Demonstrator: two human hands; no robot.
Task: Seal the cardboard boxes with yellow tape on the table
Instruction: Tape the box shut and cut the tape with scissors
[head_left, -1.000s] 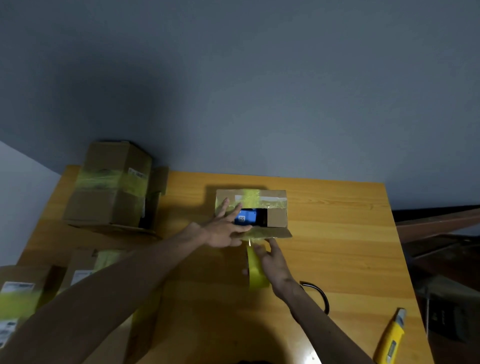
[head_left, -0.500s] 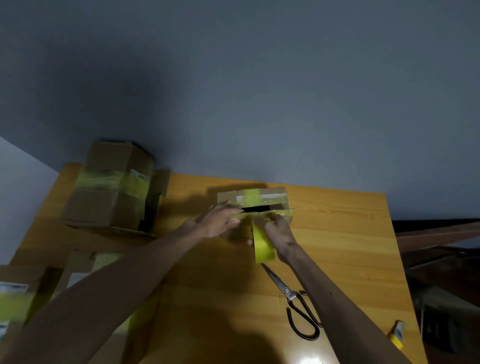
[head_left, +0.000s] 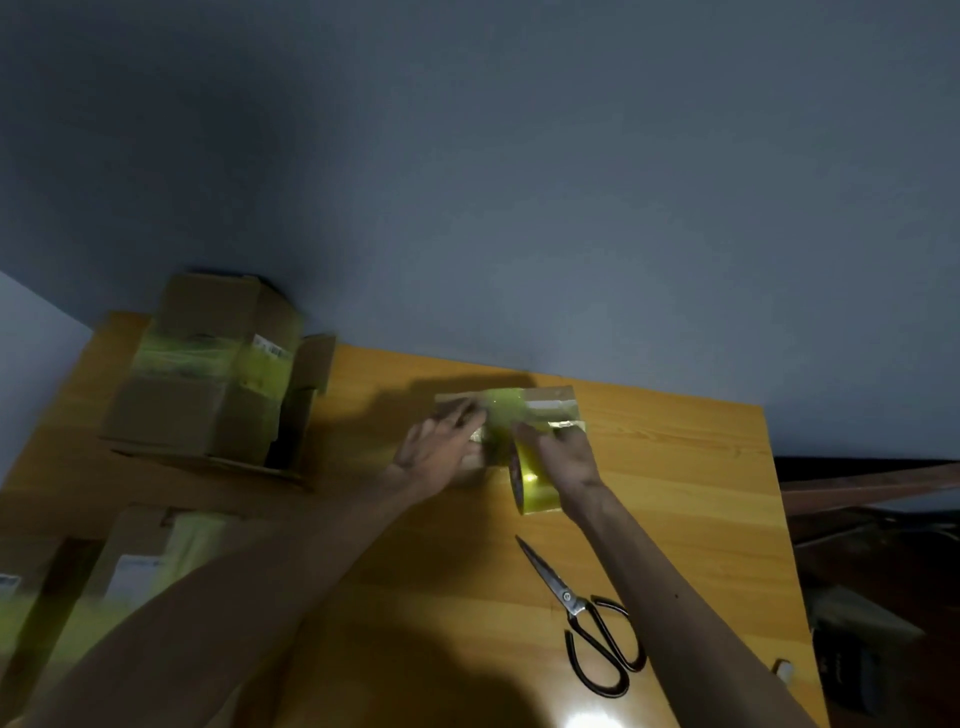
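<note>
A small cardboard box (head_left: 550, 402) lies in the middle of the wooden table (head_left: 691, 483), its flaps down and yellow tape across its top. My left hand (head_left: 436, 449) presses flat on the left part of the box. My right hand (head_left: 563, 457) grips the roll of yellow tape (head_left: 535, 486) at the box's near edge, with a strip of tape running from the roll up over the box top.
Black-handled scissors (head_left: 592, 629) lie on the table near my right forearm. Taped cardboard boxes (head_left: 208, 384) are stacked at the back left, and more boxes (head_left: 130, 561) sit at the near left. A small yellow and white object (head_left: 783, 670) lies at the right edge.
The box's open flap was pushed down, hiding the blue item inside. My right hand brought the tape roll up to the box and drew tape over its top. The view shifted down.
</note>
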